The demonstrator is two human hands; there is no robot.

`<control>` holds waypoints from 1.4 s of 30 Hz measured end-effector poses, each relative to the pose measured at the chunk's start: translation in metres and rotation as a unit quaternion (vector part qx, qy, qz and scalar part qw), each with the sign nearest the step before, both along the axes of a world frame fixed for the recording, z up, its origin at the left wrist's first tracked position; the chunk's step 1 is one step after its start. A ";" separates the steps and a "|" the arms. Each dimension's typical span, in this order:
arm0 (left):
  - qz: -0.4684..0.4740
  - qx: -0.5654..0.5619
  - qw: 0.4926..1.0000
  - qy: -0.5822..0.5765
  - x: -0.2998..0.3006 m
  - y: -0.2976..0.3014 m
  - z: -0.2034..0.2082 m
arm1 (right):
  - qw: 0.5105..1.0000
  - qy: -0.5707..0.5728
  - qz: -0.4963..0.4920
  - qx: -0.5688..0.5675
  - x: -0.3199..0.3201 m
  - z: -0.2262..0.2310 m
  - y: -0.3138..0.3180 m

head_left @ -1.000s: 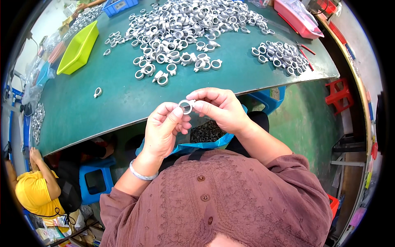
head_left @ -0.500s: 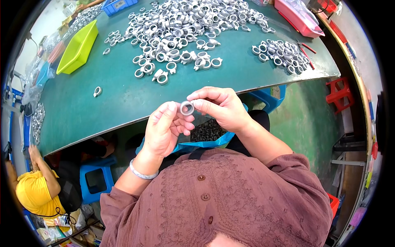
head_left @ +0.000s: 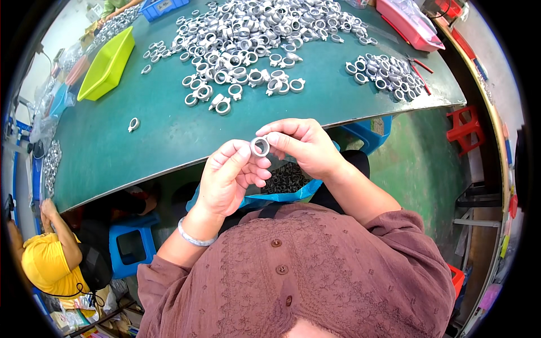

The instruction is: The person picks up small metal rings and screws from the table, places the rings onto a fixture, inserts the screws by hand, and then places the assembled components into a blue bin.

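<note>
Over the table's near edge, a small grey metal ring (head_left: 261, 155) is held up between my two hands, its round opening facing me. My right hand (head_left: 307, 149) pinches the ring's upper right side with thumb and forefinger. On the other side, the thumb and forefinger of my left hand (head_left: 228, 177) grip the ring's left edge, the remaining fingers loosely curled below. Beneath my hands, a blue bag or container (head_left: 276, 198) holds many small dark pieces (head_left: 286, 179), partly hidden.
A big heap of similar rings (head_left: 242, 42) covers the far part of the green table (head_left: 169, 135). At right lie a smaller pile (head_left: 385, 76) and red-handled pliers (head_left: 420, 78). A single ring (head_left: 133, 124) and a yellow-green tray (head_left: 107, 67) sit left. A person in yellow (head_left: 51, 262) works at lower left.
The ring has shifted slightly right and turned, showing its opening more fully. My left fingers have moved a little right with it. A green sleeve has come into view at the far left.
</note>
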State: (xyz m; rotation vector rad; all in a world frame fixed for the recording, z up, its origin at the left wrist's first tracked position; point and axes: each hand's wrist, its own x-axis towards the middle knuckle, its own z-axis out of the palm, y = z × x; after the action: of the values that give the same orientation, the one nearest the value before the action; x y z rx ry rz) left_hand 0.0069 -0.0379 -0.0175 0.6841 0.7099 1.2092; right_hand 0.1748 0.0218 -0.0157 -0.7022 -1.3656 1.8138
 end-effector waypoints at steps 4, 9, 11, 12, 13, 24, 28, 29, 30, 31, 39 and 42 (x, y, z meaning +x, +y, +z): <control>-0.005 0.000 1.000 -0.001 0.002 -0.001 0.001 | 1.000 0.008 0.007 -0.011 0.000 0.001 0.001; -0.009 -0.001 1.000 -0.005 0.004 -0.001 0.002 | 1.000 0.010 0.013 -0.019 0.000 0.002 0.001; -0.012 0.000 1.000 -0.008 0.006 0.000 0.002 | 0.999 0.019 0.003 -0.028 0.000 0.003 0.001; -0.011 0.002 1.000 -0.010 0.007 0.000 0.002 | 0.999 0.025 0.003 -0.023 0.000 0.004 0.001; -0.010 0.005 1.000 -0.013 0.007 0.001 0.002 | 0.999 0.031 0.002 -0.018 0.001 0.005 0.001; -0.028 -0.006 0.998 -0.049 0.009 0.001 0.003 | 0.998 0.057 -0.006 -0.008 0.003 0.006 0.001; -0.009 -0.003 1.000 -0.025 0.011 0.001 0.003 | 0.998 0.068 0.001 0.004 0.005 0.006 0.001; -0.009 -0.003 1.000 -0.024 0.012 0.000 0.001 | 0.998 0.069 0.001 0.004 0.005 0.006 0.000; 0.018 0.021 0.999 0.025 0.012 0.000 -0.002 | 0.998 0.068 -0.001 0.009 0.005 0.006 0.000; 0.046 0.046 0.995 0.074 0.013 -0.001 -0.003 | 0.998 0.068 -0.003 0.015 0.005 0.006 0.000; 0.151 0.245 0.912 0.294 0.019 0.000 -0.008 | 0.998 0.045 -0.017 0.047 0.009 0.002 0.002; 0.179 0.290 0.881 0.329 0.019 0.001 -0.007 | 0.998 0.049 -0.022 0.040 0.009 0.004 0.002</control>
State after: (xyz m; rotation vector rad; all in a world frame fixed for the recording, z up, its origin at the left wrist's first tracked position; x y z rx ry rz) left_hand 0.0254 -0.0371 -0.0243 1.5648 1.0786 1.5628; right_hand 0.1834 0.0234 -0.0115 -0.5878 -1.3400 1.7265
